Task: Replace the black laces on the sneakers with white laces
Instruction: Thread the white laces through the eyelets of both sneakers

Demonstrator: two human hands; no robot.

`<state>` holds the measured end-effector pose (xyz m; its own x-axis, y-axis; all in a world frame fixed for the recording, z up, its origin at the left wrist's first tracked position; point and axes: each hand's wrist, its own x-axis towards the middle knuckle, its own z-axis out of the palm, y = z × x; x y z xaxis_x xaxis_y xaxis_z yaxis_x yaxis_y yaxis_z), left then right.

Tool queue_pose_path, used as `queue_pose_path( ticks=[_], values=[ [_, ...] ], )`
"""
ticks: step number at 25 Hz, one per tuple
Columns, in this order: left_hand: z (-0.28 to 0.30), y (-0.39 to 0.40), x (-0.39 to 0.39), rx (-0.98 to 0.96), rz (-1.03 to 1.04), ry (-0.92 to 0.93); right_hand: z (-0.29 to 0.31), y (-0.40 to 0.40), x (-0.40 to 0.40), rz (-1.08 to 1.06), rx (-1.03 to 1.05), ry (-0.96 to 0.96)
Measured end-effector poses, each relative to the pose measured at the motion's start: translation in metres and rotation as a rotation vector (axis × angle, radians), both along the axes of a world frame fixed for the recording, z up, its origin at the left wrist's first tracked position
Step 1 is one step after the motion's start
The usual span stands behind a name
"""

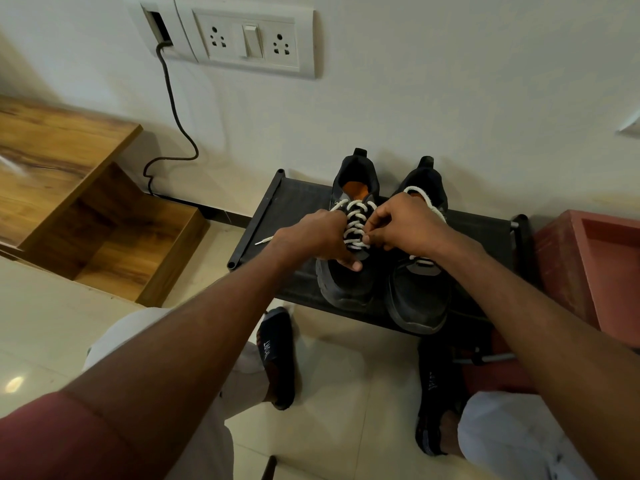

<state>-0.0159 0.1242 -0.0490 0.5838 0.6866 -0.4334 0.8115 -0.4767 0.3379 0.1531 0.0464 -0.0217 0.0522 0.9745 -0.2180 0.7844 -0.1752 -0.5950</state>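
Note:
Two black sneakers stand side by side on a low black rack, toes toward me. The left sneaker carries a white lace crossed through its eyelets. My left hand grips that shoe's left side, thumb on the vamp. A loose white lace end trails out left of this hand. My right hand pinches the white lace at a lower crossing. The right sneaker lies partly under my right wrist, with a white lace looped near its collar.
The rack stands against a wall with a socket plate and a hanging cable. A wooden stepped cabinet is on the left, a red box on the right. My feet in black sandals rest on the tiled floor.

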Motion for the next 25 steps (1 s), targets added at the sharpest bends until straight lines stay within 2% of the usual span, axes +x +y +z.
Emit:
queue_pose_path(
  ticks=[4, 7, 12, 18, 22, 25],
  values=[
    [0.001, -0.003, 0.0, 0.001, 0.005, 0.0, -0.004, -0.002, -0.005, -0.046, 0.064, -0.042],
    [0.002, -0.004, 0.001, -0.017, 0.015, -0.008, -0.009, -0.002, -0.01, -0.001, 0.124, -0.096],
    [0.001, -0.005, 0.001, -0.014, 0.017, -0.012, -0.014, 0.003, -0.01, 0.01, 0.104, -0.136],
    [0.007, -0.003, -0.001, -0.022, -0.022, -0.02, -0.007, 0.005, -0.002, -0.008, 0.006, 0.006],
    [0.027, 0.007, -0.008, -0.13, -0.039, -0.021, 0.001, 0.007, 0.008, 0.019, -0.076, 0.081],
    [0.03, 0.012, -0.012, -0.054, 0.021, -0.091, -0.001, 0.006, 0.007, -0.011, -0.082, 0.072]
  ],
)
